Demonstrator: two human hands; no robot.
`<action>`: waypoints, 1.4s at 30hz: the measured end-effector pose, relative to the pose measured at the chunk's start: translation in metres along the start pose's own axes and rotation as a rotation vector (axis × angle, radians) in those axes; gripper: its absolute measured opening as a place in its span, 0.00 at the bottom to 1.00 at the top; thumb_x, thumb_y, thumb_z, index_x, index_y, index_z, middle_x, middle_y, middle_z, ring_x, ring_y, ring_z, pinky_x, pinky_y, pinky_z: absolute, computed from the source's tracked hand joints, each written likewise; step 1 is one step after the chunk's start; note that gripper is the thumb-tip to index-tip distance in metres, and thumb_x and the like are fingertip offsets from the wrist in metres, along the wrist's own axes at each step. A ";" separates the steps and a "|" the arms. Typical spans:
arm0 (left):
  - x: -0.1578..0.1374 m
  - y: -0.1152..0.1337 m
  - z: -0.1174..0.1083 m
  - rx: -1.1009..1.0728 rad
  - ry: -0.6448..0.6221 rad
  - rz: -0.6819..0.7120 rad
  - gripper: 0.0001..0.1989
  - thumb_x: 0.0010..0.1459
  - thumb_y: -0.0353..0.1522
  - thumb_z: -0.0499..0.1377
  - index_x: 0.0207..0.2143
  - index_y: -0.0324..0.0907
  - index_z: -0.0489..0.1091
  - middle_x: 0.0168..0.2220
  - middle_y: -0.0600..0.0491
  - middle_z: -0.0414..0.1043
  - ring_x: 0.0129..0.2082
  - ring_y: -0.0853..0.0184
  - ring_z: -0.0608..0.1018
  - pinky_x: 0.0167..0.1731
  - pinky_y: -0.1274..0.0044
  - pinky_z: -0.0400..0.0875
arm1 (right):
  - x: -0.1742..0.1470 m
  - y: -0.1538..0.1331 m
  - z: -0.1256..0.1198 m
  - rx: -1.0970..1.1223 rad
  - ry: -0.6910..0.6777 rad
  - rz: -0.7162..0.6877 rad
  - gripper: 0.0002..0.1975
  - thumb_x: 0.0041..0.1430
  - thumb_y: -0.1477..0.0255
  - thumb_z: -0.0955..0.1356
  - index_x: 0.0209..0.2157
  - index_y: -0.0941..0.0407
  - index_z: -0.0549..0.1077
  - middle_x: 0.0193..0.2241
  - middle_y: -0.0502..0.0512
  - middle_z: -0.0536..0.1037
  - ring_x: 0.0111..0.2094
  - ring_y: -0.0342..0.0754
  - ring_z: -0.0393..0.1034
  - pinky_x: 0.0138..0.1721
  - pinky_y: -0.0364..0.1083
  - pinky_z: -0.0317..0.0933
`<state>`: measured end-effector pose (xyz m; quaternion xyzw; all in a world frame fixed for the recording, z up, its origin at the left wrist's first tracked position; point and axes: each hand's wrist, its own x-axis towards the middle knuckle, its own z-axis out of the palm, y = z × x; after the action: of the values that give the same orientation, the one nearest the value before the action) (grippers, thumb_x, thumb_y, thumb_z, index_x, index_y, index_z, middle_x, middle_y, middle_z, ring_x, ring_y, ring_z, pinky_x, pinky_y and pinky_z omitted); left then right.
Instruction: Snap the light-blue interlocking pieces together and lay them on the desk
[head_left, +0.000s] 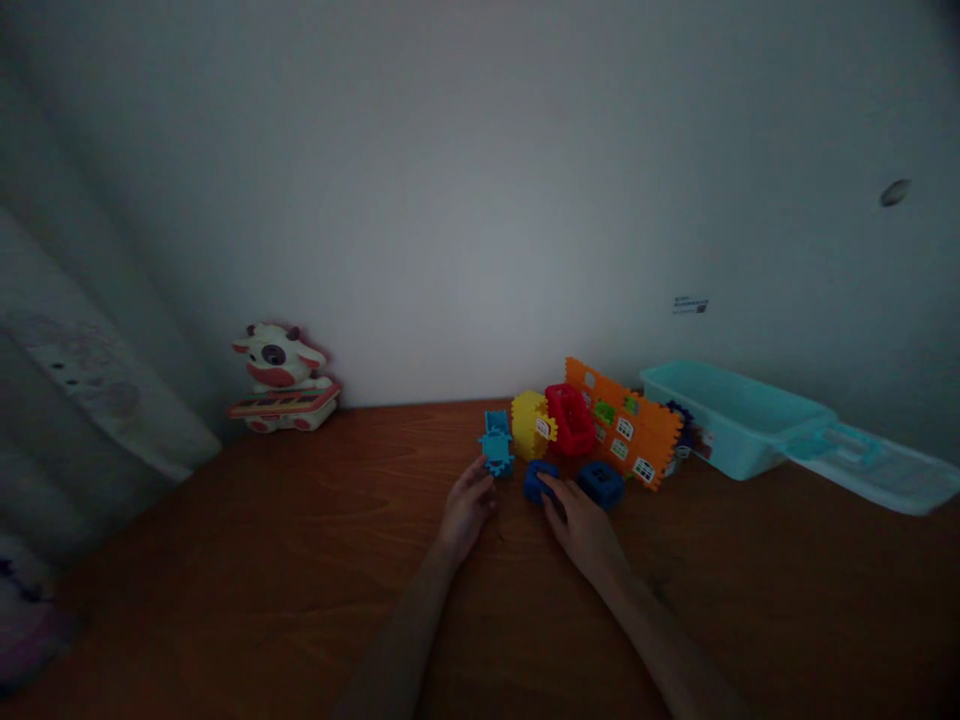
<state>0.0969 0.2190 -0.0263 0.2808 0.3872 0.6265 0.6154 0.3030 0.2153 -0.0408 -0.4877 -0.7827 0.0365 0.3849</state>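
Note:
My left hand (468, 505) has its fingers closed at the lower left edge of a light-blue toy block (496, 445) with toothed edges, which stands on the table. With bent fingers, my right hand (581, 525) grips a dark-blue toy block (536, 482) from above and the right; the fingers cover part of it. A second dark-blue block (602, 484) lies just right of that hand. Behind the hands stand a yellow rounded piece (529, 428) and a red hollow piece (571, 420).
An orange toothed panel (626, 425) with window pictures leans behind the blocks. Further right are a turquoise plastic bin (739, 425) and its clear lid (885, 468). A cow-shaped toy piano (281, 385) sits at the back left of the wooden table (337, 540), against the wall.

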 end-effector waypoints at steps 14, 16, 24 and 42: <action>0.019 0.005 -0.027 0.367 0.361 0.276 0.23 0.52 0.46 0.64 0.43 0.38 0.72 0.34 0.49 0.74 0.23 0.72 0.71 0.19 0.80 0.61 | 0.001 0.002 0.000 -0.093 0.045 -0.032 0.21 0.68 0.66 0.58 0.56 0.58 0.72 0.35 0.60 0.79 0.34 0.53 0.77 0.34 0.49 0.72; 0.022 0.007 -0.033 0.419 0.409 0.306 0.22 0.52 0.46 0.64 0.41 0.38 0.72 0.33 0.49 0.74 0.22 0.71 0.71 0.19 0.80 0.62 | 0.001 0.002 0.001 -0.116 0.039 -0.030 0.23 0.68 0.66 0.58 0.57 0.60 0.71 0.35 0.61 0.79 0.35 0.54 0.77 0.34 0.49 0.72; 0.024 0.007 -0.042 0.618 0.470 0.455 0.15 0.52 0.41 0.65 0.37 0.41 0.70 0.35 0.47 0.75 0.33 0.63 0.77 0.36 0.73 0.72 | 0.003 -0.007 -0.002 -0.030 -0.018 0.038 0.26 0.66 0.66 0.59 0.62 0.60 0.64 0.36 0.60 0.79 0.34 0.53 0.77 0.34 0.49 0.72; 0.013 0.035 -0.064 0.690 0.355 0.637 0.13 0.51 0.31 0.59 0.40 0.44 0.63 0.40 0.49 0.69 0.37 0.65 0.74 0.38 0.74 0.69 | 0.003 -0.010 -0.009 0.083 -0.032 0.086 0.21 0.63 0.64 0.60 0.55 0.58 0.67 0.37 0.58 0.78 0.32 0.51 0.75 0.34 0.49 0.70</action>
<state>0.0232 0.2250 -0.0341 0.4613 0.5656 0.6568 0.1895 0.3006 0.2099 -0.0280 -0.5040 -0.7649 0.0935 0.3902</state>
